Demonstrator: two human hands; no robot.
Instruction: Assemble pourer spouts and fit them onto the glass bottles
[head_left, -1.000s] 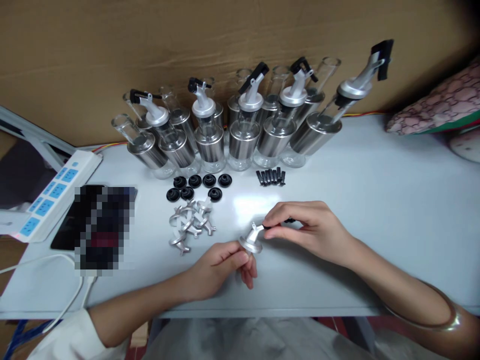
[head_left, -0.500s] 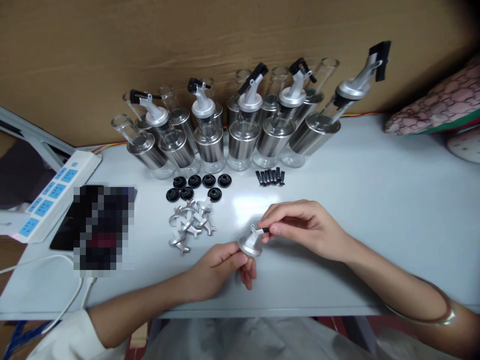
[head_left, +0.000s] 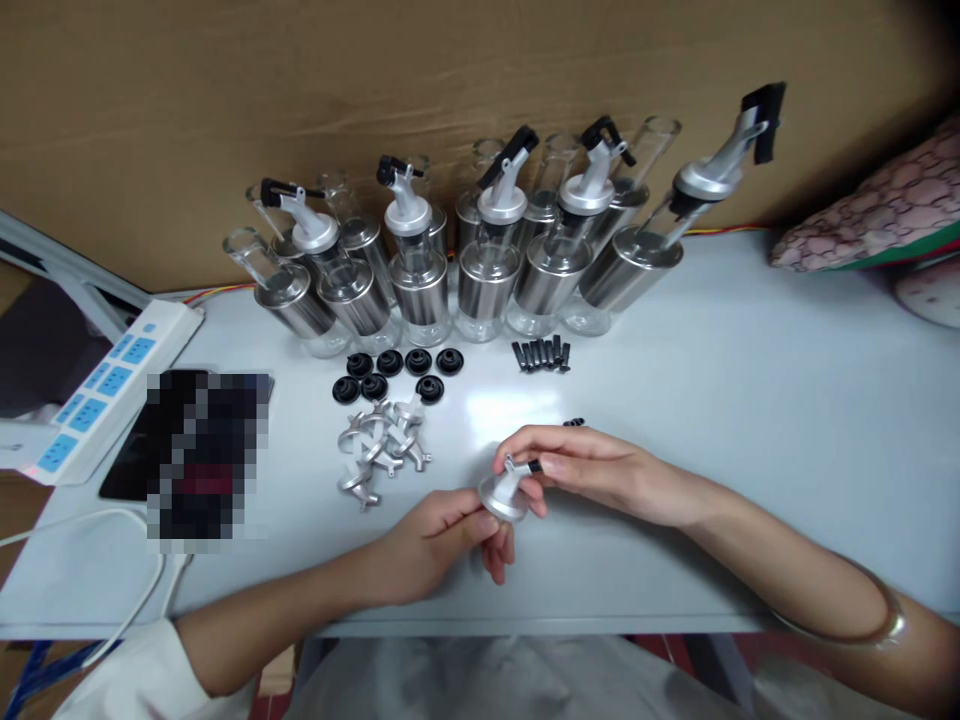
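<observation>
My left hand (head_left: 442,545) pinches the rim of a silver bottle pourer (head_left: 501,498) between thumb and fingers, above the table's front half. A short black tip (head_left: 535,466) sits at the end of its spout. My right hand (head_left: 592,470) is closed round the spout end, its thumb against the black tip and its fingers behind the spout. On the table to the left lie several loose silver pourer tops (head_left: 386,445), and beyond them several black ribbed stoppers (head_left: 390,362). Several small black levers (head_left: 541,353) lie in a row. A few tiny black pieces (head_left: 574,422) show just behind my right hand.
Glass bottles with steel sleeves (head_left: 487,280) stand along the cardboard backing (head_left: 450,70), several topped with pourers. At left lie a white power strip (head_left: 112,390), a dark phone (head_left: 142,450), a pixelated device and a white cable (head_left: 161,570). Patterned fabric (head_left: 877,205) is at right.
My right hand has lowered and its fingers have slid behind the spout, with the thumb now on the black tip. The tiny black pieces behind it have come into view.
</observation>
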